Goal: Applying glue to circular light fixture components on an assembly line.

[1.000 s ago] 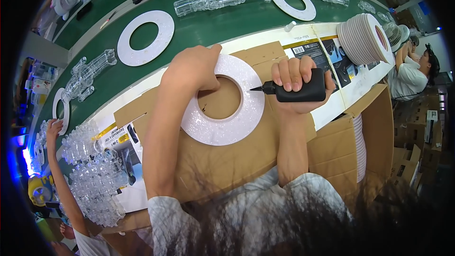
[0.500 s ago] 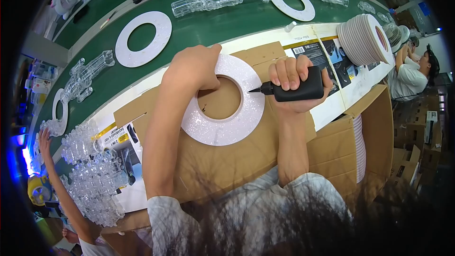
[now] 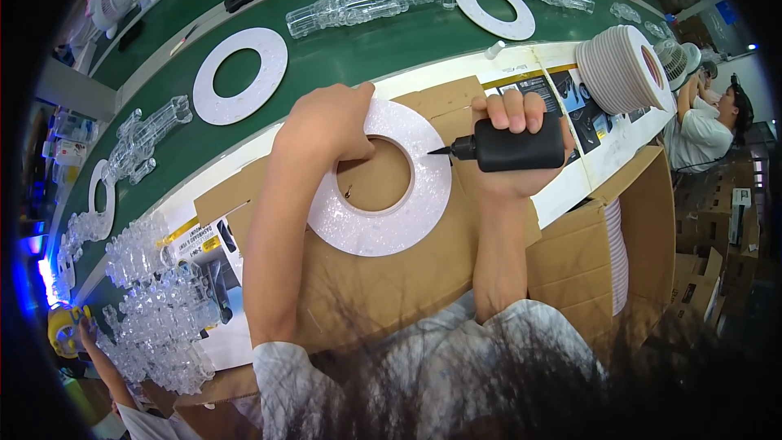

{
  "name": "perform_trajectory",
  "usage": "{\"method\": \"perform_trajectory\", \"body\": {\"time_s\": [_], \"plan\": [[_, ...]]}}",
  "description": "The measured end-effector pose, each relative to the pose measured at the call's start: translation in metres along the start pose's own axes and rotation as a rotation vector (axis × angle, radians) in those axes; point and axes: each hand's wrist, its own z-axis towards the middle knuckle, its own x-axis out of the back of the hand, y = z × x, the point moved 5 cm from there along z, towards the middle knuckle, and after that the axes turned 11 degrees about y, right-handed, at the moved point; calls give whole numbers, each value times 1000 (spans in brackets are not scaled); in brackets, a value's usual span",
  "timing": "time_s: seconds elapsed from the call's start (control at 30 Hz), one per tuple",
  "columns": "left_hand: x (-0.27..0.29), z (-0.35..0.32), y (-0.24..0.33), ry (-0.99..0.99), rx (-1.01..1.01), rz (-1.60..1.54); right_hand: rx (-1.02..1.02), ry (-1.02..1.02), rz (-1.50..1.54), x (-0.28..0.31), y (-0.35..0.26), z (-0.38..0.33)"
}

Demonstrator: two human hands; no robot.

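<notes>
A flat white glittery ring (image 3: 383, 232) lies on brown cardboard in front of me. My left hand (image 3: 330, 126) grips its upper left side, with fingers curled over the inner edge of the hole. In my closed right hand (image 3: 521, 175) is a black squeeze bottle (image 3: 521, 145), held sideways with its thin pointed nozzle facing left. The nozzle tip is over the right part of the ring; whether it touches the surface I cannot tell. Any liquid coming from the tip is too small to make out.
A stack of white rings (image 3: 615, 73) stands at right, above an open carton (image 3: 643, 236). Loose rings (image 3: 216, 106) and clear plastic pieces (image 3: 371, 6) lie on the green belt (image 3: 326, 61). More clear pieces (image 3: 163, 301) are piled at left, near a co-worker's arm (image 3: 110, 371).
The nozzle tip has shifted slightly away from me along the ring. My left hand keeps its grip. The co-worker's hand at far left has moved down toward a yellow object.
</notes>
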Motion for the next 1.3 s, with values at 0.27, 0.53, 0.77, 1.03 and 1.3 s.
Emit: {"method": "perform_trajectory", "body": {"time_s": [0.27,0.53,0.77,1.03,1.3], "plan": [[1,2,2,-8,4,-5,-39,-201,81,16,-21,5],[6,2,3,-167,72,-5,29,-180,61,20,-25,7],[2,6,6,-179,51,-1,21,-194,23,26,-26,7],[10,-2,1,-184,92,16,30,-164,3,25,-19,8],[5,1,-1,-187,96,35,-15,-131,38,20,-14,10]]}}
